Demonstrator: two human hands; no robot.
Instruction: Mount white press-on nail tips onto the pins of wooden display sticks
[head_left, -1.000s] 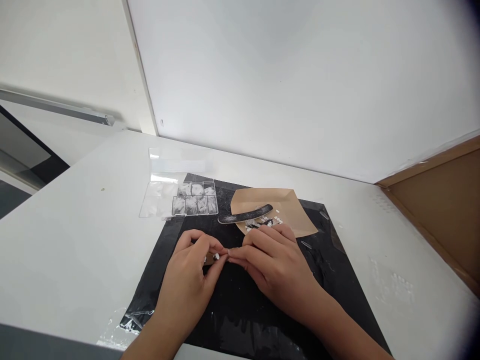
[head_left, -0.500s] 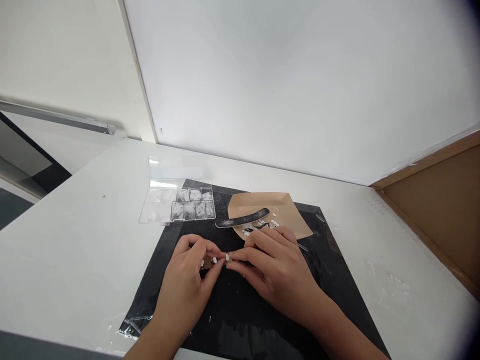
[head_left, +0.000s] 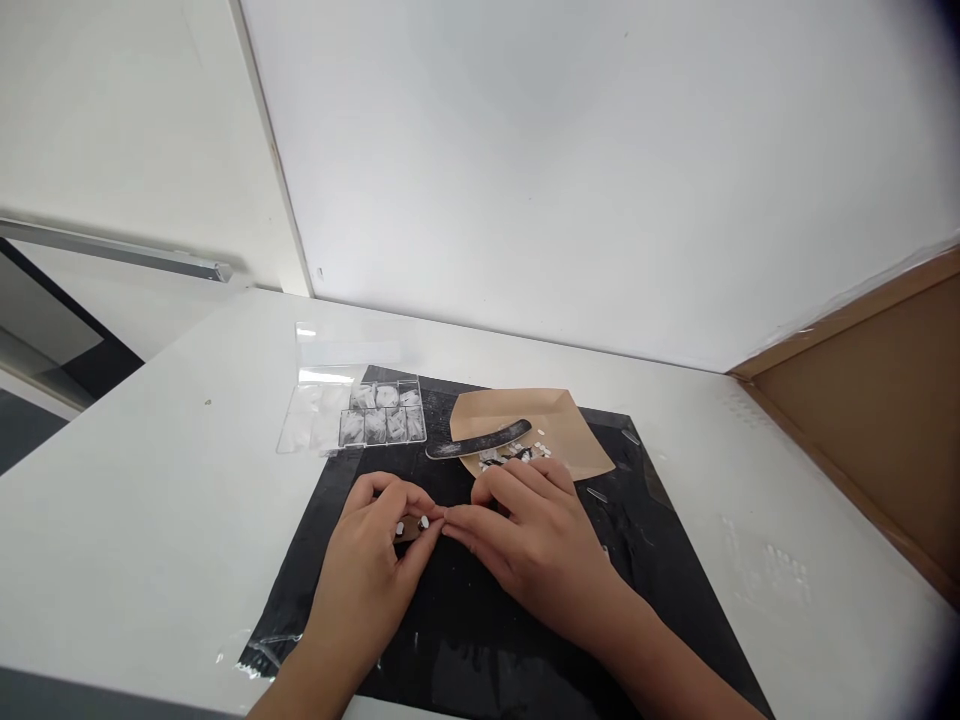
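Note:
My left hand [head_left: 379, 545] is closed, thumb and index finger pinching a narrow brown strip [head_left: 409, 535]. Two small white ovals that look like false nails [head_left: 424, 522] stand on dark posts along this strip. My right hand [head_left: 536, 525] is closed as well, its thumb and index tips pressed together right against the left fingertips. Those fingers cover the strip's right end and the white false nail seen there a moment earlier. Both hands are over a black mat [head_left: 465, 620]. Just beyond them, a curved black nail file [head_left: 480, 441] rests partly on a brown paper sheet [head_left: 570, 410].
Loose white false nails [head_left: 541, 447] lie on the paper, partly behind my right hand. An open clear compartment box [head_left: 382, 425] with bagged contents sits at the mat's back left. The white table [head_left: 187, 500] meets a white wall [head_left: 525, 200]; a brown-framed panel [head_left: 862, 400] borders the right.
The right fingertips have closed up against the left ones, hiding the white false nail visible between them before. The whole view has shifted slightly.

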